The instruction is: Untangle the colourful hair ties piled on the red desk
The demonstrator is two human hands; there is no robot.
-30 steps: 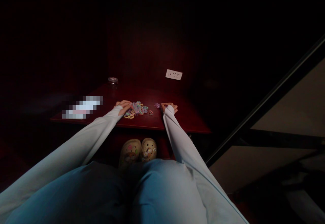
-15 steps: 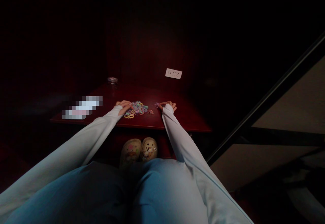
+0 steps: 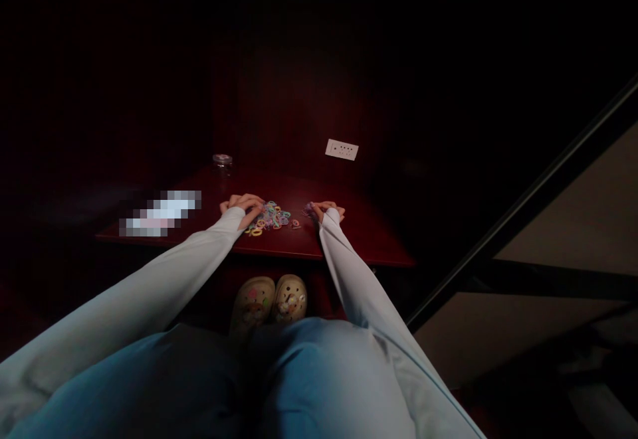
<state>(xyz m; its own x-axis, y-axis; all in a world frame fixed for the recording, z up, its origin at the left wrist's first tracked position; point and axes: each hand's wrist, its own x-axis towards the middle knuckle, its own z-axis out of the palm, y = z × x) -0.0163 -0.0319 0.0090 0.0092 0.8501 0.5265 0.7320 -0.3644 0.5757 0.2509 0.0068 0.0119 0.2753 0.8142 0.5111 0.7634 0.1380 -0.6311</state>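
Note:
A loose heap of small colourful hair ties (image 3: 272,216), pastel with some yellow ones, lies on the dark red table. At its left edge is my left hand (image 3: 244,206), fingers bent, with thumb and fingertips closed together against the heap; what is between them is too small to make out. To the right of the heap, my right hand (image 3: 329,211) pinches a little bunch of purple hair ties (image 3: 309,208). A reddish hair tie (image 3: 296,224) rests between the heap and my right hand.
Behind my left hand stands a clear lidded jar (image 3: 222,164). A pixelated bright patch (image 3: 162,214) covers something at the table's left. A white socket plate (image 3: 341,149) is on the back wall. Beige clogs (image 3: 290,298) show below the table's front edge (image 3: 279,252).
My left hand has come further over the heap's left side, its fingers more bent. My right hand stays almost in place with the purple hair ties. The view has tilted slightly.

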